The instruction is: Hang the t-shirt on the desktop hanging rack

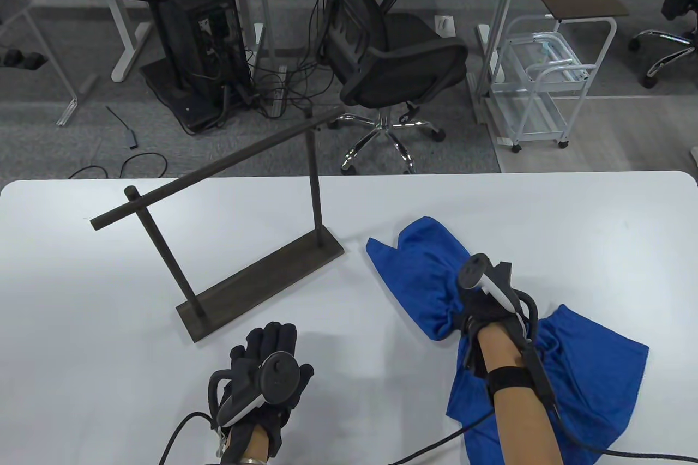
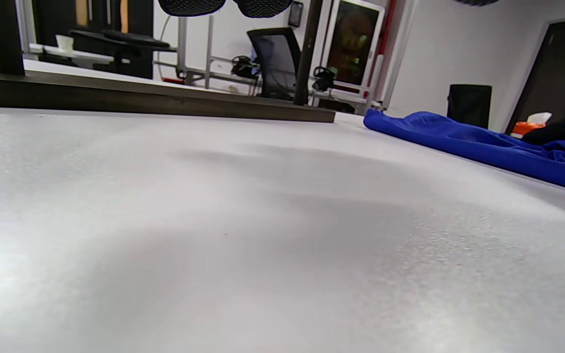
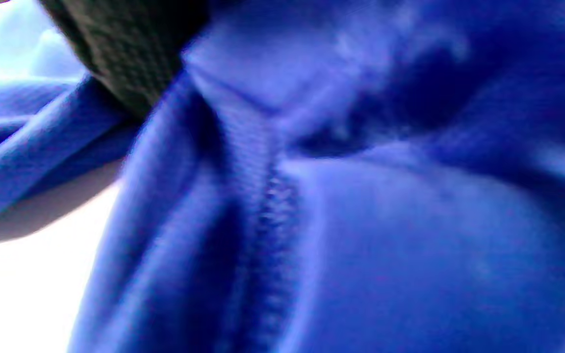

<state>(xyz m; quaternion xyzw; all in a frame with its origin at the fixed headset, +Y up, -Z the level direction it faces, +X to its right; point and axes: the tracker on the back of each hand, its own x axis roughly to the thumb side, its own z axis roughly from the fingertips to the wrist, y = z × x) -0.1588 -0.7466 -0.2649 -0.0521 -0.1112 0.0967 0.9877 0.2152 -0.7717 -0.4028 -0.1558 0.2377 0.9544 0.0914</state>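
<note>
Bunched blue t-shirt (image 3: 361,235) near the surface's (image 1: 545,203) front right corner sits gripped mid-body in your right hand's (image 1: 488,307) closed fingers, your left hand (image 1: 267,372) flat and open beside the rack (image 1: 240,225), so an uneven lift could snag the rail and tip it.

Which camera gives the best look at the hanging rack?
The table view: it shows the whole rack, with base, both posts and crossbar. The left wrist view catches only its base edge and post bottoms. The right wrist view shows none of it.
</note>
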